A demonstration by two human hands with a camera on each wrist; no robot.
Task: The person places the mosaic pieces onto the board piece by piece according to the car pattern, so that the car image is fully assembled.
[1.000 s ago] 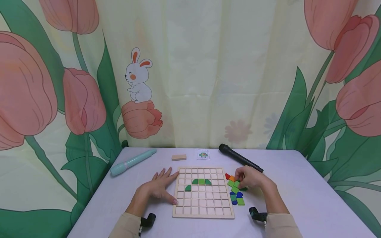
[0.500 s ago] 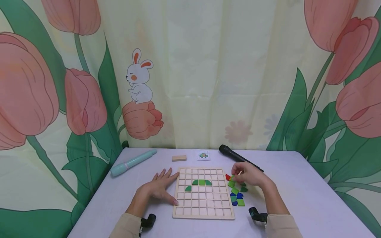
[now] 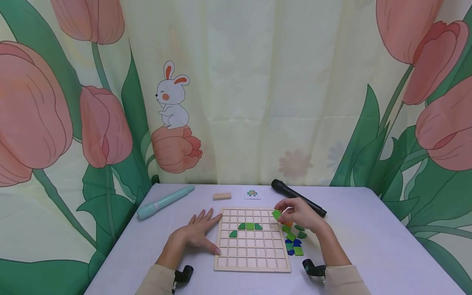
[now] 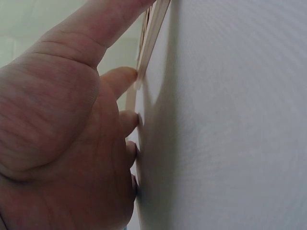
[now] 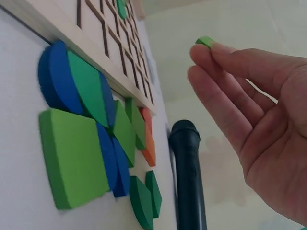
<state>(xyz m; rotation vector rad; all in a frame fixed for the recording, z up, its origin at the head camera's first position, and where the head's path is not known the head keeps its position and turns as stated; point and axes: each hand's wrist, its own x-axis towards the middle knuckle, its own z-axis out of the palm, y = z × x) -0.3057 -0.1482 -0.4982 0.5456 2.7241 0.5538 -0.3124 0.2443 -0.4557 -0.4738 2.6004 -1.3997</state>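
My right hand [image 3: 300,213] pinches a light green square tile [image 3: 276,214] between thumb and fingertips, raised by the right far corner of the wooden grid board [image 3: 252,270]. In the right wrist view that tile [image 5: 205,41] shows only its edge above the fingertips. On the board sit a light green square [image 3: 250,226] with a dark green quarter-round piece on either side, and another quarter-round piece [image 3: 233,234] one row nearer, to the left. My left hand [image 3: 197,231] lies with fingers spread, thumb and forefinger touching the board's left edge.
Right of the board lie loose pieces: light green squares [image 5: 74,158], blue rounded ones, dark green ones [image 5: 140,202] and an orange one [image 5: 149,146]. Behind stand a black microphone [image 3: 298,197], a small pattern card [image 3: 252,192], a wooden block [image 3: 222,196] and a pale teal tube [image 3: 166,201].
My right hand has lifted the light green square tile off the loose pieces and carried it left to the board's far right corner. The left hand stays in place.
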